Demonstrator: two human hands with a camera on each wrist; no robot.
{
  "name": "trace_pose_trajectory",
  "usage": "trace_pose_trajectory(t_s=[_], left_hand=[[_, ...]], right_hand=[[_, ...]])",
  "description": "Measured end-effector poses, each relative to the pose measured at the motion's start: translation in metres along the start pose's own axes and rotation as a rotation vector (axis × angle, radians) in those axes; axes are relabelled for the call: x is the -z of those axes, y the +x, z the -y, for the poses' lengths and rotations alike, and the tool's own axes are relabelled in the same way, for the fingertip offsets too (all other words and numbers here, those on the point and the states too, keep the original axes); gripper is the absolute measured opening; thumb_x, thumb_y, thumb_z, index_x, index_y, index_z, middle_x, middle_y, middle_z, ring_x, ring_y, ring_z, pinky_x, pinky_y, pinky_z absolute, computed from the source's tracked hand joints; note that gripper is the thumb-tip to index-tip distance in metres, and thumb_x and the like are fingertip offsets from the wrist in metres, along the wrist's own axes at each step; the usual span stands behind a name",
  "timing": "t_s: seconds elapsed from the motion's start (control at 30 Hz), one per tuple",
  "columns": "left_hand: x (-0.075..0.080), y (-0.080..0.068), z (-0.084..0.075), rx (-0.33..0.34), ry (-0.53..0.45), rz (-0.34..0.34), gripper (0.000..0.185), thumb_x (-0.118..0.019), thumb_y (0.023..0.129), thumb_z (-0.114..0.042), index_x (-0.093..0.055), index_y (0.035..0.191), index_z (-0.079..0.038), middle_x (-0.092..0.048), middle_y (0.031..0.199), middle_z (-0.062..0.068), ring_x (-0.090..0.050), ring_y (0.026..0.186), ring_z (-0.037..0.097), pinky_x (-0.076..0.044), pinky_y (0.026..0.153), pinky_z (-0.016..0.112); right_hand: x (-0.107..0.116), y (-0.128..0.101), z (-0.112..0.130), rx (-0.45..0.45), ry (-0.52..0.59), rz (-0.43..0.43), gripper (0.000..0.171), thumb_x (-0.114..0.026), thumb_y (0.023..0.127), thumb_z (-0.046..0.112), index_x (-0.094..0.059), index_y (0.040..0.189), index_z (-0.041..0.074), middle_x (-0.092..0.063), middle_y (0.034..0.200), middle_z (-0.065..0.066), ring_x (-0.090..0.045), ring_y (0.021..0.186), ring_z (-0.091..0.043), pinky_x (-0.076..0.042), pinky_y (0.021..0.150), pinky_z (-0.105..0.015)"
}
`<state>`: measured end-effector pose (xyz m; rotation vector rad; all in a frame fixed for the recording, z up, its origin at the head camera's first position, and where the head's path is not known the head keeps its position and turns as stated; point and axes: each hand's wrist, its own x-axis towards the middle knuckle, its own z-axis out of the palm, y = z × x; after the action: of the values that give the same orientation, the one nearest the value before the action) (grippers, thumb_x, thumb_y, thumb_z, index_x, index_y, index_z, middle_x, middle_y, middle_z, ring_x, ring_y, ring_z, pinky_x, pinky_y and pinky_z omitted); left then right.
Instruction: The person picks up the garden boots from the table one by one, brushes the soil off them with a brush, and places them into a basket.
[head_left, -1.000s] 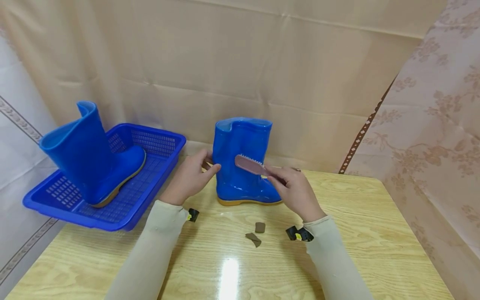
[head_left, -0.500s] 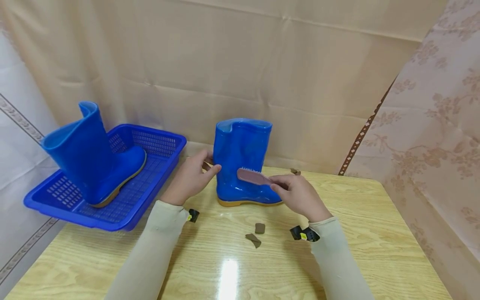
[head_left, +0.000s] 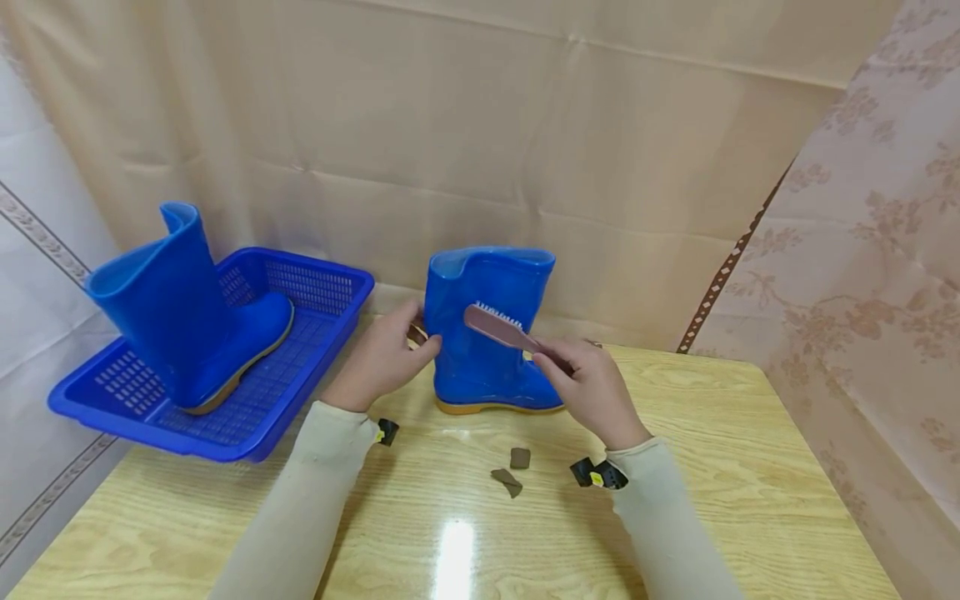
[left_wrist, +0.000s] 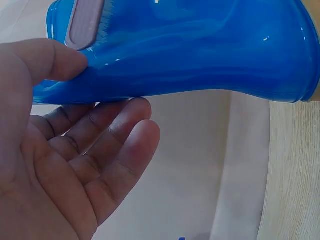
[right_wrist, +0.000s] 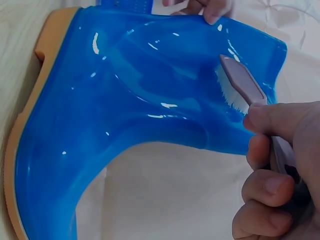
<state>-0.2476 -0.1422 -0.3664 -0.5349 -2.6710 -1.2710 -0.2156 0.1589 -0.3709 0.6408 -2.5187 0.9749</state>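
Observation:
A blue rain boot (head_left: 480, 367) with a tan sole stands on the table, toe to the right. My left hand (head_left: 386, 354) holds the back of its shaft; in the left wrist view the thumb (left_wrist: 70, 61) lies on the near side and the fingertips at the back edge. My right hand (head_left: 588, 383) grips the dark handle of a scrub brush (head_left: 495, 325) with a mauve back. In the right wrist view its white bristles (right_wrist: 230, 95) press against the boot's shaft. The right hand covers the toe tip in the head view.
At the left, a blue plastic basket (head_left: 311, 350) holds a second blue boot (head_left: 180, 325). Several flat brown pieces (head_left: 520, 457) lie on the wooden table (head_left: 720, 467) in front of the boot. Beige cloth (head_left: 450, 125) hangs behind, close to the table's back edge.
The right hand moved the brush down the shaft, then back up. The shaft's top now leans slightly right and looks a bit lower. My left hand stays nearly still.

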Motion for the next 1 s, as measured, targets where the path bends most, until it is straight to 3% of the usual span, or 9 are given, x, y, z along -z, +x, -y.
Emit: trace_pose_trajectory(t_s=[0.17,0.43,0.67,0.87,1.0], left_hand=[[0.001,0.000,-0.001,-0.004,0.009,0.005,0.037,-0.063,0.101,-0.025,-0.055,0.135,-0.015,-0.067,0.114,0.004,-0.066,0.098,0.022,-0.061,0.078,0.040],[-0.002,0.000,-0.002,0.026,0.046,-0.007,0.039,-0.061,0.106,-0.028,-0.052,0.141,-0.012,-0.065,0.120,0.007,-0.066,0.104,0.024,-0.060,0.087,0.043],[-0.003,0.000,-0.002,0.016,0.047,-0.003,0.039,-0.060,0.107,-0.028,-0.052,0.141,-0.012,-0.064,0.122,0.006,-0.065,0.105,0.024,-0.059,0.089,0.042],[-0.003,0.002,-0.002,0.026,0.053,-0.001,0.038,-0.060,0.107,-0.029,-0.052,0.140,-0.012,-0.064,0.121,0.006,-0.065,0.103,0.024,-0.059,0.088,0.042],[0.000,0.001,-0.002,0.026,0.041,0.002,0.038,-0.061,0.106,-0.029,-0.052,0.140,-0.013,-0.064,0.120,0.005,-0.065,0.104,0.023,-0.059,0.088,0.042]], right_hand=[[-0.003,0.001,0.003,0.011,-0.042,0.007,0.028,-0.072,0.099,0.019,-0.075,0.127,0.017,-0.073,0.097,0.002,-0.053,0.069,-0.014,-0.040,0.053,-0.027],[0.001,-0.001,0.004,-0.085,-0.073,0.054,0.025,-0.069,0.101,0.020,-0.076,0.124,0.013,-0.075,0.100,-0.002,-0.056,0.069,-0.016,-0.043,0.055,-0.029],[0.005,-0.002,0.000,-0.140,-0.052,0.118,0.017,-0.071,0.100,0.020,-0.078,0.113,0.013,-0.067,0.078,0.002,-0.051,0.057,-0.014,-0.038,0.048,-0.027],[0.002,0.000,-0.001,-0.098,-0.027,0.130,0.013,-0.075,0.098,0.026,-0.077,0.106,0.016,-0.057,0.067,0.005,-0.047,0.052,-0.012,-0.035,0.047,-0.026],[-0.005,-0.002,-0.001,-0.040,-0.035,0.066,0.015,-0.076,0.096,0.027,-0.071,0.089,0.016,-0.049,0.060,0.007,-0.042,0.048,-0.012,-0.032,0.046,-0.027]])
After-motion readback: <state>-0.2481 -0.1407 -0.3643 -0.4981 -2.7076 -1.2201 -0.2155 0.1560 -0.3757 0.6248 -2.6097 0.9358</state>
